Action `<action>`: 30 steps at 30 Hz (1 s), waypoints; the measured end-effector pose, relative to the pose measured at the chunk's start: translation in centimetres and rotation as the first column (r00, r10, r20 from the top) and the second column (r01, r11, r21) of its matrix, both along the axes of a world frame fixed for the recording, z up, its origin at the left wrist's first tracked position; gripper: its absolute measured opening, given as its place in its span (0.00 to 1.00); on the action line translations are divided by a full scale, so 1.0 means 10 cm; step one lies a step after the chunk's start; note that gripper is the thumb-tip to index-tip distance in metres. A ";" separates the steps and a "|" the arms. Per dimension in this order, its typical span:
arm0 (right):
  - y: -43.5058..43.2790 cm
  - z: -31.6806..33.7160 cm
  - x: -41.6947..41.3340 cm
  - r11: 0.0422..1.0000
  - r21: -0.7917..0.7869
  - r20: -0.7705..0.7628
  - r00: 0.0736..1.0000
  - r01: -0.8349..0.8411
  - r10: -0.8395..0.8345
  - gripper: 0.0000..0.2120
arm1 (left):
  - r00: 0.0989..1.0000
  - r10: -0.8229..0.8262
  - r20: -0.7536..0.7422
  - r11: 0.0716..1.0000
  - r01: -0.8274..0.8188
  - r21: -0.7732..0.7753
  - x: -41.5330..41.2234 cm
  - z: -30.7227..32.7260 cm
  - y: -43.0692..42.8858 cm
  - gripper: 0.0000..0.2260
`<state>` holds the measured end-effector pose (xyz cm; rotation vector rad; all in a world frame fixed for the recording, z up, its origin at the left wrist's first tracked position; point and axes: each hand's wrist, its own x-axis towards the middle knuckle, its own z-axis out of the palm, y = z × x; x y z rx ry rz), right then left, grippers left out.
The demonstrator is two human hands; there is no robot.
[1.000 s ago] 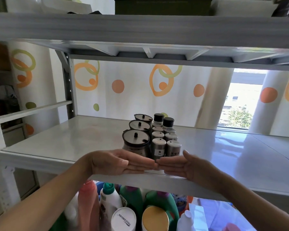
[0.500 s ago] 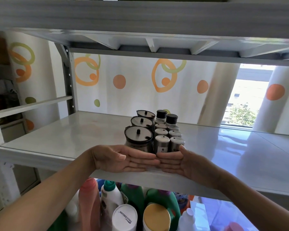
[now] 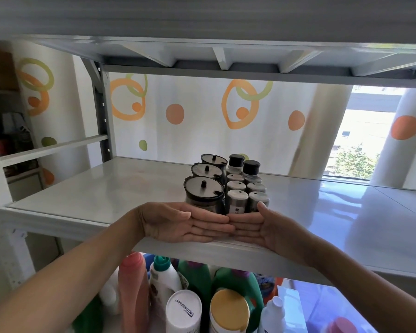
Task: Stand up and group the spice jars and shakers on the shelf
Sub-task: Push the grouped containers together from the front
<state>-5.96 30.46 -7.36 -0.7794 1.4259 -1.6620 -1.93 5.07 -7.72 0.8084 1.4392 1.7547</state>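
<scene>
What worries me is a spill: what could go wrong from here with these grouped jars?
The flat left hand and right hand rest low against the front glass jar and front shakers; a hard push might tip the narrow shakers. The group stands near the front edge of the shelf, so a snag could drop one onto the bottles below.

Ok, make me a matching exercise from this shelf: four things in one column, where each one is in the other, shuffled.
Things
1. left hand
2. right black-capped bottle
3. pink bottle
4. labelled shaker

Places
A. on the shelf below
B. back row of the group
C. front row, just right of the wide-lidded jar
D. fingers straight, in front of the wide-lidded jar

Pairs: 1-D, 2-B, 3-A, 4-C
</scene>
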 end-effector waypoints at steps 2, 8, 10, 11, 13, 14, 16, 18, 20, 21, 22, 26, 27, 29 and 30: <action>0.01 0.00 0.00 1.000 -0.006 0.004 1.000 -0.007 0.007 0.34 | 1.000 0.006 0.005 1.000 -0.006 -0.003 -0.01 0.00 0.00 0.35; 0.03 0.01 0.00 0.999 0.003 -0.004 0.999 0.048 -0.048 0.27 | 1.000 0.023 0.021 1.000 -0.023 -0.003 -0.02 0.00 -0.01 0.35; 0.02 0.02 0.00 0.999 0.007 -0.009 0.999 0.047 -0.047 0.27 | 0.999 0.023 0.029 1.000 -0.023 0.004 -0.02 0.00 -0.01 0.35; 0.01 0.03 0.00 0.999 0.010 -0.010 0.999 0.051 -0.051 0.27 | 0.999 0.024 0.032 1.000 -0.025 0.007 -0.02 0.00 -0.01 0.34; 0.00 0.02 0.00 0.998 0.013 -0.006 0.998 0.059 -0.059 0.27 | 0.999 0.027 0.038 0.999 -0.028 0.015 -0.02 0.00 -0.01 0.34; -0.01 0.03 -0.01 0.998 0.014 0.000 0.998 0.062 -0.062 0.27 | 0.999 0.029 0.041 0.999 -0.030 0.017 -0.03 0.00 -0.01 0.34; -0.02 0.02 -0.03 0.998 0.013 0.009 0.998 0.059 -0.059 0.28 | 0.998 0.038 0.045 0.999 -0.039 0.015 -0.03 0.00 -0.01 0.33; -0.03 0.01 -0.05 0.998 0.006 0.017 0.998 0.064 -0.065 0.27 | 0.998 0.049 0.046 0.999 -0.050 0.016 -0.04 0.00 -0.02 0.33; -0.04 0.01 -0.07 0.998 0.002 0.021 0.997 0.069 -0.069 0.27 | 0.997 0.062 0.051 0.998 -0.063 0.026 -0.06 -0.01 -0.03 0.33; -0.05 0.01 -0.08 0.997 0.002 0.022 0.997 0.074 -0.074 0.27 | 0.996 0.067 0.057 0.997 -0.069 0.031 -0.07 -0.01 -0.03 0.33; -0.05 0.01 -0.08 0.997 0.004 0.022 0.997 0.078 -0.078 0.27 | 0.996 0.070 0.061 0.997 -0.072 0.036 -0.08 -0.02 -0.04 0.33; -0.06 0.00 -0.12 0.996 -0.003 0.021 0.996 0.086 -0.086 0.27 | 0.995 0.070 0.064 0.996 -0.074 0.056 -0.12 -0.03 -0.05 0.30; -0.07 0.00 -0.13 0.996 -0.008 0.020 0.996 0.087 -0.087 0.27 | 0.995 0.075 0.064 0.995 -0.078 0.054 -0.12 -0.03 -0.05 0.31; -0.07 0.00 -0.15 0.996 -0.018 0.022 0.996 0.083 -0.083 0.27 | 0.994 0.085 0.065 0.995 -0.088 0.049 -0.13 -0.04 -0.05 0.32; -0.07 0.00 -0.15 0.996 -0.017 0.024 0.996 0.086 -0.085 0.27 | 0.994 0.091 0.068 0.994 -0.095 0.050 -0.13 -0.04 -0.05 0.33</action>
